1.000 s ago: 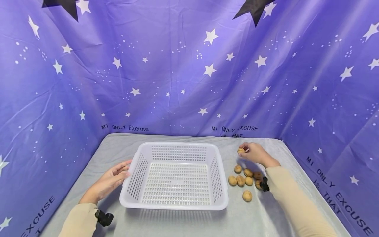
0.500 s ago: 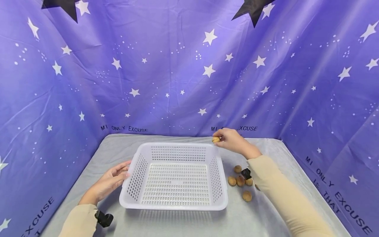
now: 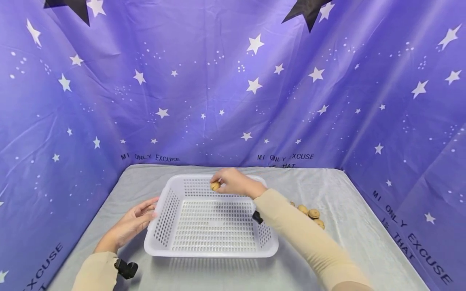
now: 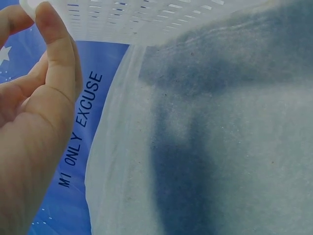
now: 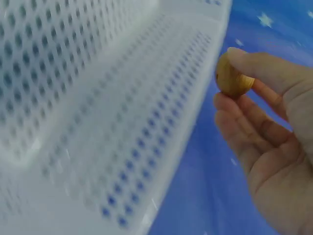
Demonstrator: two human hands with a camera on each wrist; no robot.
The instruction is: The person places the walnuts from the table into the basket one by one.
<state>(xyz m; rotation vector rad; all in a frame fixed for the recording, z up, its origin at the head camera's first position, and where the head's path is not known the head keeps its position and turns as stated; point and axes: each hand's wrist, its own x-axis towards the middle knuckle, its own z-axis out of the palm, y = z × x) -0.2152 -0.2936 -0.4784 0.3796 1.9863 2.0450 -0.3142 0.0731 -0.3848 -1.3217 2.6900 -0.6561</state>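
Note:
A walnut (image 3: 215, 186) is pinched between the thumb and fingers of my right hand (image 3: 234, 182), over the back part of the white plastic basket (image 3: 211, 254). The right wrist view shows the same walnut (image 5: 231, 77) at the fingertips, beside the basket's wall (image 5: 161, 112). At the basket's left side, my left hand (image 3: 127, 226) pinches the rim. In the left wrist view its thumb and a finger meet on that white rim (image 4: 30, 6). The basket's floor shows bare slots where the right arm does not cover it.
Several walnuts (image 3: 314, 214) lie on the grey cloth-covered table (image 3: 349, 238) to the right of the basket, partly hidden by the right sleeve (image 3: 302, 238). Purple starry cloth (image 3: 218, 89) surrounds the table at the back and sides.
My right hand has carried the walnut leftward from the table's right side to above the basket. The left hand has kept its place on the rim.

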